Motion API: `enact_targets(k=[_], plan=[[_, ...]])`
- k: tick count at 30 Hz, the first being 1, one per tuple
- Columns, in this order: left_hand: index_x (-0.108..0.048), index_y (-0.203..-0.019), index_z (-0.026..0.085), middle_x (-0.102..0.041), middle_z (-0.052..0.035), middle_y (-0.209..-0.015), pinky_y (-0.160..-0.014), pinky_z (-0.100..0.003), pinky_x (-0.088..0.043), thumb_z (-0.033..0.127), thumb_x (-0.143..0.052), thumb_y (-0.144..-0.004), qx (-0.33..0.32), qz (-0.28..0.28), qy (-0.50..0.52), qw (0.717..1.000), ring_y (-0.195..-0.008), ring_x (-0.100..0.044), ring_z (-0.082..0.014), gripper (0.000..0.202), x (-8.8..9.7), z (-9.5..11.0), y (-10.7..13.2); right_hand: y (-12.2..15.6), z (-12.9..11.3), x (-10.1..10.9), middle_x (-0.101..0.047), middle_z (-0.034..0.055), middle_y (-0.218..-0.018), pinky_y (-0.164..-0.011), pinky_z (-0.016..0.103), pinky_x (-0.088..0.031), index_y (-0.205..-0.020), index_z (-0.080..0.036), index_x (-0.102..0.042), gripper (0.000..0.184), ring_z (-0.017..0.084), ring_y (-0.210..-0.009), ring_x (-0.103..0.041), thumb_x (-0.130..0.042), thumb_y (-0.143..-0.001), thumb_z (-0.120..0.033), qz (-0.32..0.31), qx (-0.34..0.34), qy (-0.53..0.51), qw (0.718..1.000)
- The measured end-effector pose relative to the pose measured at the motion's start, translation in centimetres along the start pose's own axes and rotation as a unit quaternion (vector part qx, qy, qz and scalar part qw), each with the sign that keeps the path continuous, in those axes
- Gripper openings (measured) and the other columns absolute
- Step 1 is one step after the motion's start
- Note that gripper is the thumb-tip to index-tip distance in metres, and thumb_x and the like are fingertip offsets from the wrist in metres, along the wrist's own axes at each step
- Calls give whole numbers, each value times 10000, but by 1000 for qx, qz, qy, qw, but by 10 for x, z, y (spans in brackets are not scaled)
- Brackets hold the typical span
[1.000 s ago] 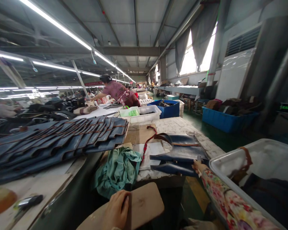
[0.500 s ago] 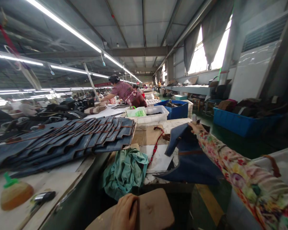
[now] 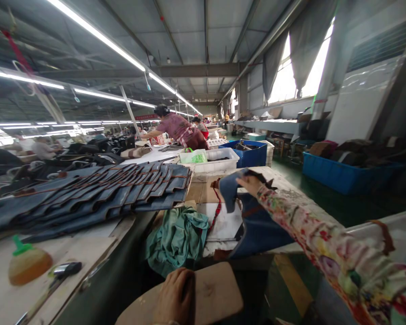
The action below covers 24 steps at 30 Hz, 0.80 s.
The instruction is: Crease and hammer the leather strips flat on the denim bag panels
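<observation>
My right hand (image 3: 249, 183), in a flowered sleeve, is closed on the top edge of a dark blue leather bag piece (image 3: 257, 225) with a brown strap, lifting it off the small table (image 3: 291, 189). My left hand (image 3: 174, 298) at the bottom grips the edge of a flat brown board (image 3: 216, 293). A crumpled teal cloth (image 3: 177, 239) hangs over the table edge between the two hands. A red cord (image 3: 217, 212) lies beside the bag piece.
Several blue leather pieces (image 3: 88, 194) lie fanned on the long bench at left. A glue bottle (image 3: 29, 264) and a metal tool (image 3: 62, 270) sit near its front. White bin (image 3: 219, 160) and blue crates (image 3: 345, 176) stand behind. A person (image 3: 179, 128) leans over the far bench.
My right hand took hold of the blue bag piece lying flat, lifted it upright, and has now swung it leftward over the table. The left hand stayed on the board.
</observation>
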State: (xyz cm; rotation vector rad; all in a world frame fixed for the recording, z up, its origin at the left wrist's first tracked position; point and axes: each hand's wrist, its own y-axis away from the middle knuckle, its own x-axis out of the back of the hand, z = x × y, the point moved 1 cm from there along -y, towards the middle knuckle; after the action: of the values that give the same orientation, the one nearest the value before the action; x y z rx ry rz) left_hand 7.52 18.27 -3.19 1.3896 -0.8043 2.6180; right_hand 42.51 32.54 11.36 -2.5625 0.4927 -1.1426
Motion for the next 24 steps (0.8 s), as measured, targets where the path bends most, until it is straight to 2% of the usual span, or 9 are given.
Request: enact_targets(k=[2, 5, 8, 11, 14, 16, 19, 21, 24], plan=[[-607, -867, 243, -607, -33, -922, -774, -342, -443, 283, -412, -806, -3, -7, -4, 1000, -860, -544, -190, 208, 1, -1, 0, 35, -10, -38, -532, -23, -623, -647, 272, -428, -626, -124, -530, 255, 109, -625, -523, -579, -783, -319, -67, 51, 31, 996], [-600, -939, 237, -610, -36, -968, -824, -359, -431, 295, -432, -794, 10, -7, -14, 1000, -919, -541, -198, 229, -1, -4, -1, 83, -20, -89, -550, 5, -683, -677, 283, -425, -606, -121, -515, 246, 117, -678, -525, -553, -801, -265, -123, 90, 65, 986], [-544, -1083, 209, -589, -62, -1053, -855, -385, -421, 328, -436, -788, 43, -17, -11, 999, -987, -533, -214, 336, -14, 0, -10, 108, -31, -116, -568, 35, -791, -714, 302, -424, -643, -118, -526, 231, 132, -757, -529, -521, -822, -263, -146, 113, 81, 980], [-429, -1221, 151, -515, -116, -1173, -883, -387, -411, 348, -508, -730, 54, -14, 15, 998, -1081, -486, -241, 535, -36, 14, -33, 115, -41, -121, -573, 50, -875, -736, 320, -432, -721, -115, -554, 205, 146, -814, -534, -518, -827, -287, -174, 140, 87, 971], [-311, -1290, 77, -406, -182, -1270, -915, -394, -389, 338, -579, -661, 59, 9, 40, 997, -1170, -395, -279, 732, -57, 29, -64, 124, -46, -119, -593, 36, -825, -695, 317, -457, -785, -118, -577, 157, 144, -754, -556, -563, -788, -274, -228, 167, 93, 955], [-308, -1283, 51, -387, -201, -1280, -929, -391, -376, 304, -562, -674, 54, -3, 55, 997, -1177, -384, -277, 707, -65, 33, -81, 136, -44, -115, -613, 47, -823, -703, 310, -465, -812, -132, -598, 137, 159, -754, -570, -574, -759, -257, -252, 179, 91, 947], [-450, -1186, 99, -493, -150, -1196, -938, -360, -361, 195, -547, -653, 37, -44, 68, 996, -1111, -456, -239, 550, -69, 30, -96, 161, -32, -106, -576, 63, -1074, -838, 290, -427, -995, -184, -587, 250, 190, -969, -533, -521, -759, -229, -252, 191, 68, 946], [-546, -1077, 153, -572, -93, -1094, -910, -333, -377, 117, -556, -593, 27, -70, 68, 995, -1036, -509, -219, 486, -69, 25, -99, 182, -15, -98, -481, 37, -1230, -926, 284, -370, -1138, -219, -518, 383, 185, -1105, -449, -475, -758, -197, -249, 192, 53, 948], [-593, -1007, 187, -604, -59, -988, -855, -311, -402, 67, -522, -580, 28, -83, 63, 994, -944, -543, -199, 450, -68, 21, -97, 214, 23, -85, -460, 62, -1256, -954, 331, -355, -1159, -188, -520, 477, 211, -1124, -439, -463, -688, -142, -264, 168, 57, 948]])
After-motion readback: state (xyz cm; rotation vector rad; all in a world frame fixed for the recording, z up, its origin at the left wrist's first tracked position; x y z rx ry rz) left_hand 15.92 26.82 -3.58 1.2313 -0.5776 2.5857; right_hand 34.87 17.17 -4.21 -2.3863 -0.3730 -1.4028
